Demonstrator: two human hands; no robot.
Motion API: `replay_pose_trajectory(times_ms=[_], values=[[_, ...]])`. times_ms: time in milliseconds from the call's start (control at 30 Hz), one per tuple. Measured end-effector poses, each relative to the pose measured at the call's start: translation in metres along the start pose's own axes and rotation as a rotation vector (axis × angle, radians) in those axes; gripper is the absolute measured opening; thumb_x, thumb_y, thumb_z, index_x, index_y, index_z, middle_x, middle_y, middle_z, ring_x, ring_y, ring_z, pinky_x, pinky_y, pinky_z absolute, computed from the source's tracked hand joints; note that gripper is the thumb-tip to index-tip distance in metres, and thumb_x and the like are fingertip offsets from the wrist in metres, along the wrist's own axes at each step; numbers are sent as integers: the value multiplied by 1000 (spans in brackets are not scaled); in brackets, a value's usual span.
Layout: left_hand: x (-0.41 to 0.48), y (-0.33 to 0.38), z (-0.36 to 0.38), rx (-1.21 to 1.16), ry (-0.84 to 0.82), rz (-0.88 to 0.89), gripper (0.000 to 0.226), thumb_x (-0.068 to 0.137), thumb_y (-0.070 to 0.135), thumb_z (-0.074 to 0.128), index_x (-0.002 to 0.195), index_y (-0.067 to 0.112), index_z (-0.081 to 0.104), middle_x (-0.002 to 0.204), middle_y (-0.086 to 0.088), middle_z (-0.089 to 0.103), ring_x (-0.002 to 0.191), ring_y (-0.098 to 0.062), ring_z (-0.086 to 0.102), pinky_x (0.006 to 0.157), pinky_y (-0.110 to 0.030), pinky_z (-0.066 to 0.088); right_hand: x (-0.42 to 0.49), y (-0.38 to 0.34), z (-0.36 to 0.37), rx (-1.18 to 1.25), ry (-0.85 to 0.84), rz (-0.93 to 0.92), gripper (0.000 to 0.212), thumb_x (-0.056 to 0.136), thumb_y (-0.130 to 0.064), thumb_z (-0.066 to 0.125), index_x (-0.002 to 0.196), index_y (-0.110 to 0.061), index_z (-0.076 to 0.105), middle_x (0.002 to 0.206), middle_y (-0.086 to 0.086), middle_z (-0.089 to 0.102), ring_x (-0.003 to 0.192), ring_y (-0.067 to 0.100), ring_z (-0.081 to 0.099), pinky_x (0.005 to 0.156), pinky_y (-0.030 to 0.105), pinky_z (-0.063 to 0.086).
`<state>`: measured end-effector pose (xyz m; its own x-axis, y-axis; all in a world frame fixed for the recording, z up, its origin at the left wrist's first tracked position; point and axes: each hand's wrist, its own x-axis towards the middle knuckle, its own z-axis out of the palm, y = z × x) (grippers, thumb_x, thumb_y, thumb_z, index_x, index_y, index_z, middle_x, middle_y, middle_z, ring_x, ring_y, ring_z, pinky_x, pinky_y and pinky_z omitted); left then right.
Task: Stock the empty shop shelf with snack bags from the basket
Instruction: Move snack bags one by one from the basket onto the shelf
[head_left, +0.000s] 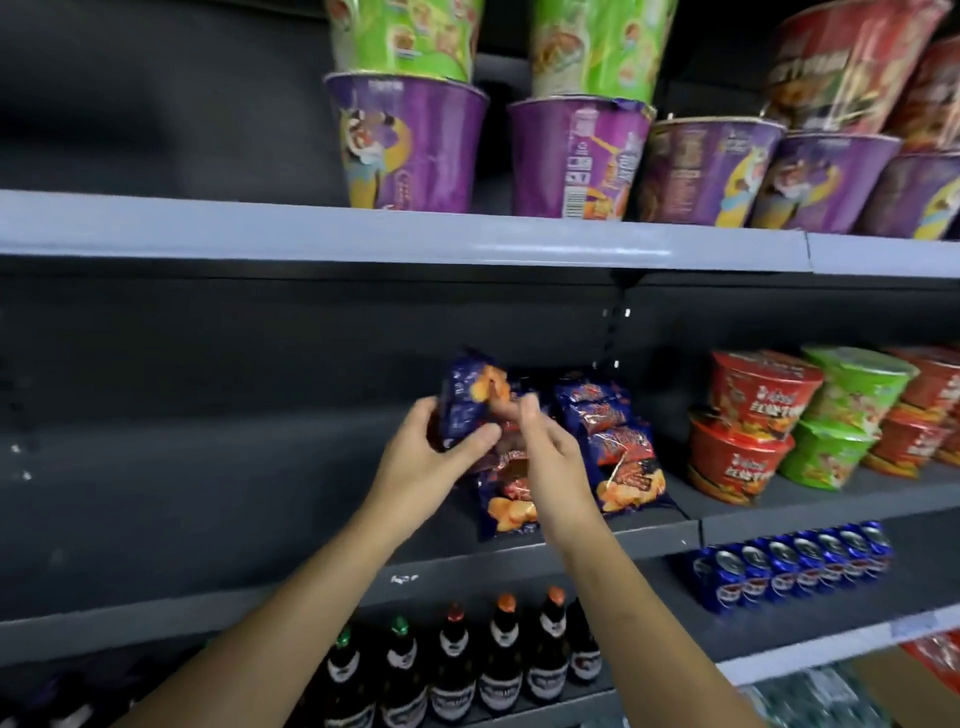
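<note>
The left hand (426, 467) is gripping a blue snack bag (467, 395) above the shelf (660, 535); the right hand (550, 467) is touching its edge, grip unclear, beside stacked bags (613, 441)

one head-worn wide-angle view faces the shelving close up, looking forward and slightly down at the middle shelf (519, 545).

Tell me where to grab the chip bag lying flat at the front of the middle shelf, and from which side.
Take your grip on the flat bag at its near edge, coming from the aisle side. It lies flat with that edge at the shelf lip, while other bags rest on its far part.
</note>
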<state>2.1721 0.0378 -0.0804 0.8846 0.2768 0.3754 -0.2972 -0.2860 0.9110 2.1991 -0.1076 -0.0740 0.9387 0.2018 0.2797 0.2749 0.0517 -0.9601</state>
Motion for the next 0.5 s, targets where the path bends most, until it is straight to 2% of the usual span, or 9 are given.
replay_pose_trajectory(times_ms=[67, 100, 167, 233, 333, 400, 500], values=[[9, -3, -13, -78, 33, -73, 31, 81, 34, 81, 107, 30, 64, 101, 11, 75, 92, 0, 70, 86, -27, 56, 3, -3, 10, -10, -57, -18, 52, 97, -58, 38, 107, -26, 78, 105, 0, 76, 100, 11, 68, 83, 25, 53], [13, -6, -20, -131, 43, -99, 29, 83, 28, 80, 108, 26, 66, 101, 7, 76, 94, -6, 72, 89, -32, 57, 6, -4, 15, -10, -50, -39, 49, 99, -55, 40, 108, -24, 77, 106, -3, 76, 98, 8, 67, 80, 24, 52], [20, -11, -33, -241, 34, -136, 29, 86, 19, 78, 113, 16, 68, 104, -2, 77, 99, -19, 74, 92, -41, 58, 12, -4, 23, 14, 43, -77, 28, 102, -37, 52, 109, -21, 74, 105, -4, 75, 94, 5, 65, 74, 18, 50], [23, -13, -44, -311, 8, -156, 30, 88, 16, 75, 117, 11, 67, 106, -5, 77, 101, -23, 73, 87, -37, 59, 20, -1, 29, 20, 136, -70, 16, 99, -25, 62, 113, -22, 70, 110, -5, 70, 100, 7, 64, 73, 11, 49], [24, -14, -57, -349, -43, -157, 33, 89, 19, 72, 121, 13, 66, 110, -2, 76, 101, -19, 73, 82, -29, 58, 27, 5, 40, 11, 135, 3, 32, 95, -27, 68, 126, -30, 60, 121, -11, 62, 109, 3, 60, 75, 11, 50], [27, -19, -65, -359, -39, -168, 39, 85, 23, 74, 122, 14, 65, 111, -2, 76, 103, -19, 73, 86, -33, 56, 30, 6, 47, 107, 86, 65, 34, 95, -23, 68, 127, -32, 57, 121, -5, 65, 107, 6, 65, 74, 13, 55], [29, -24, -76, -406, -38, -215, 38, 85, 23, 75, 121, 16, 64, 111, -2, 76, 104, -22, 73, 90, -39, 56, 36, 7, 57, 190, 85, 100, 33, 94, -14, 69, 125, -24, 61, 117, 13, 68, 104, 19, 70, 82, 25, 60]])
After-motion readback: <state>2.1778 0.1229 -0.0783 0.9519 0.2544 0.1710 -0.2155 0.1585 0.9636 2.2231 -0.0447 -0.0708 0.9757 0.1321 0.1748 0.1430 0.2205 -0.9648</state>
